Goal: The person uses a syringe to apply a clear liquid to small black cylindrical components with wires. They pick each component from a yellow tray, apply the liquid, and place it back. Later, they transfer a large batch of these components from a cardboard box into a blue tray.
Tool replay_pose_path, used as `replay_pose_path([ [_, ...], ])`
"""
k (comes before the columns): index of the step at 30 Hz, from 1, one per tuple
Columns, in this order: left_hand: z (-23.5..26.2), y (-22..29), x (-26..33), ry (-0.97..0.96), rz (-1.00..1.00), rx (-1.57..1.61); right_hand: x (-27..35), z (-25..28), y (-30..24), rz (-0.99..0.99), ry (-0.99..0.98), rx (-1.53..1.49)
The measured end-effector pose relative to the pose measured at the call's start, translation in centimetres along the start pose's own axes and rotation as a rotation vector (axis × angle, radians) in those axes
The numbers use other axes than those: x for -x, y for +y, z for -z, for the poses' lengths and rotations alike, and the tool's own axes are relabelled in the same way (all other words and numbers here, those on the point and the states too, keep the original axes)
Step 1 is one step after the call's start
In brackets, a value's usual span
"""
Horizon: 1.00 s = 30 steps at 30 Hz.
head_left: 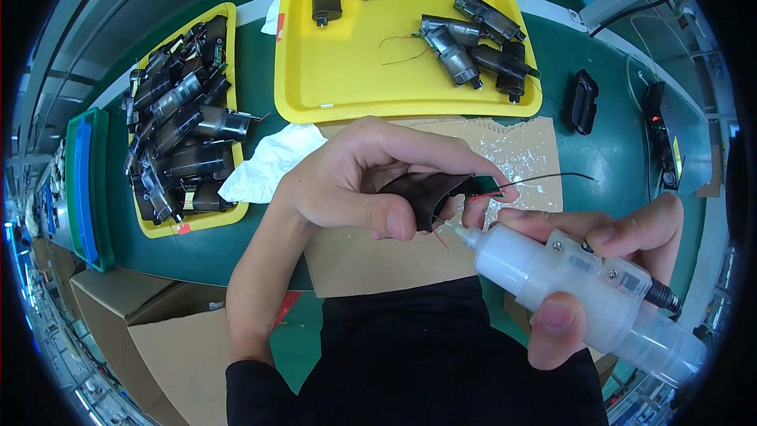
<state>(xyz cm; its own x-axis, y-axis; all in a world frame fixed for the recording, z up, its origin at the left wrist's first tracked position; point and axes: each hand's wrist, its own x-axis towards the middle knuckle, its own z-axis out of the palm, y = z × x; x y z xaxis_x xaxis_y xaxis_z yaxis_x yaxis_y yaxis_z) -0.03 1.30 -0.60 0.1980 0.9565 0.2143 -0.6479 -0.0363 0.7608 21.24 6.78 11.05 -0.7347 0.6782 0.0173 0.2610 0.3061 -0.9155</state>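
Note:
Between the thumb and fingers of my left hand (355,181) is a dark plastic housing (426,193), its open end facing right. A small green circuit board (487,185) shows at that end, with thin black and red wires sticking out. My right hand (623,244) is wrapped round a translucent white glue dispenser (544,272), shaped like a thick syringe with a screwed-on clamp. Its narrow nozzle points up and left at the housing's lower edge; I cannot tell whether the tip touches. Under both hands lies a brown cardboard sheet (371,264) with shiny glue-like spots on its right part.
A large yellow tray (339,71) with several similar housings stands at the back. To the left, a smaller yellow tray (150,229) is heaped with more, beside crumpled white paper (276,159). A black case (582,102) lies at right. Cardboard boxes (181,339) stand below left.

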Motion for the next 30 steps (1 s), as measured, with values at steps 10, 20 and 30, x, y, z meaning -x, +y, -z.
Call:
replay_pose_path([
  [10,0.6,-0.6,0.1,-0.061,-0.078,-0.031,-0.6,-1.7,2.4,0.355,0.147,-0.075],
  [20,1.7,5.5,3.6,0.261,-0.168,-0.879,-0.1,-2.2,8.8,0.282,0.424,-0.183],
  [30,6.2,13.4,17.5,1.356,-0.097,-1.792,-0.6,-3.8,12.4,-0.155,0.19,-0.145],
])
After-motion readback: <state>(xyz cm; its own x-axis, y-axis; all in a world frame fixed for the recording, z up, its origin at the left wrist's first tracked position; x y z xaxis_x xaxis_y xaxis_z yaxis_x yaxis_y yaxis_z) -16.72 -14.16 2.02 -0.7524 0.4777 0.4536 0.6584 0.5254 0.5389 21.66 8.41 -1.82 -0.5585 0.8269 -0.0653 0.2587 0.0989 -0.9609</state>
